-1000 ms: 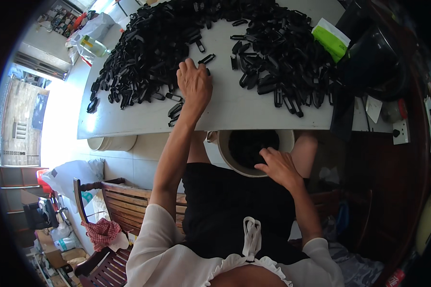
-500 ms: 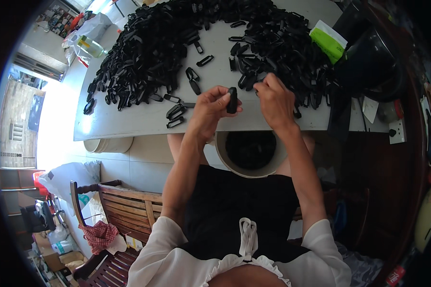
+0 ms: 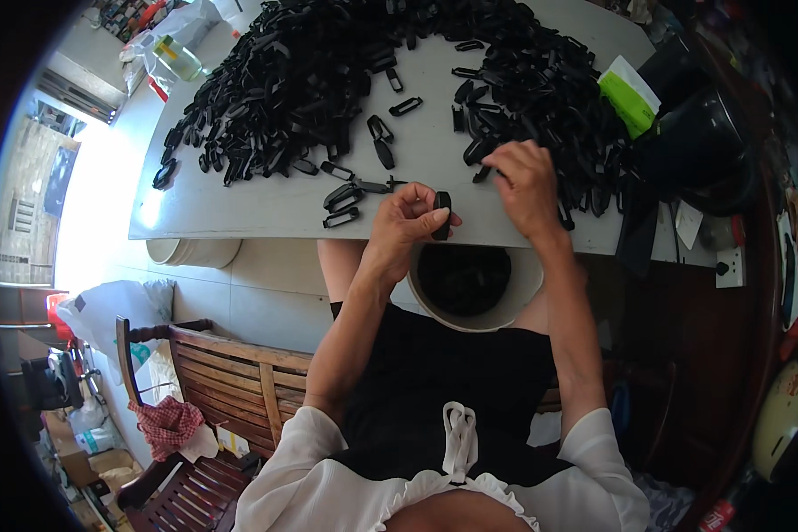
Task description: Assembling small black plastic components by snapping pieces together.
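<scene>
My left hand [image 3: 410, 222] is above the table's near edge, thumb and fingers closed on a small, elongated black plastic piece [image 3: 442, 215] held upright. My right hand [image 3: 525, 182] is bent over the near edge of the right-hand pile of black pieces [image 3: 541, 106]. Its fingers are curved, with a gap to the thumb. A small black piece [image 3: 481, 175] lies close to the fingertips, and I see nothing clearly gripped there. Beside my left hand lie several loose, frame-like black pieces [image 3: 340, 217].
A large heap of black pieces [image 3: 275, 97] covers the left of the grey table [image 3: 239, 211]. Under its near edge a pale bucket [image 3: 430, 310] with dark contents stands between my knees. A green-and-white packet [image 3: 628, 102] and a black container [image 3: 696, 133] are at right. A wooden bench [image 3: 230, 363] stands lower left.
The view has shifted slightly. My left hand still holds the black piece, now lower and nearer the table edge. My right hand's fingers have loosened from a tighter curl beside the right pile.
</scene>
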The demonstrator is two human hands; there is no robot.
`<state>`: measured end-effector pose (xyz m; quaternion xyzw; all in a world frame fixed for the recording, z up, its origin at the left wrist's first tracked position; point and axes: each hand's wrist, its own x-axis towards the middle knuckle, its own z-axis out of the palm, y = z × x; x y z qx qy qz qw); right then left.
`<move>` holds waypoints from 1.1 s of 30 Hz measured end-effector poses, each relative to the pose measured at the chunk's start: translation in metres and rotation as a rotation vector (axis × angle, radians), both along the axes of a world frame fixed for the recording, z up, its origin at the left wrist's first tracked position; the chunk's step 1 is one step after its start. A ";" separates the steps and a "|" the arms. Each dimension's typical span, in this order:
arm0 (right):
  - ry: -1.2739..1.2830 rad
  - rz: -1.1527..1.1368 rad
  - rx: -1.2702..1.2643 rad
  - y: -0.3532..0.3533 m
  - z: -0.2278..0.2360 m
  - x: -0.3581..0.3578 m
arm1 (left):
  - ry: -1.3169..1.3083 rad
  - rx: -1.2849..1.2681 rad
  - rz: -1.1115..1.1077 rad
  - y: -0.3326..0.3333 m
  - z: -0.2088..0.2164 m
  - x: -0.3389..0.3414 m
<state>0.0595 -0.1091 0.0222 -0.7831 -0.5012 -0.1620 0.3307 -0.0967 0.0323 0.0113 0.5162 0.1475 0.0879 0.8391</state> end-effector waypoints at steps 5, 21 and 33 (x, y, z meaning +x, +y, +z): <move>-0.117 0.018 -0.096 0.003 0.001 0.008 | 0.013 -0.075 -0.021 -0.007 -0.004 -0.007; 1.384 0.215 0.747 -0.015 0.009 -0.017 | -0.034 -0.146 -0.110 -0.023 -0.001 -0.020; 1.479 0.307 0.596 -0.066 -0.004 -0.043 | -0.088 1.110 0.366 0.007 0.011 -0.009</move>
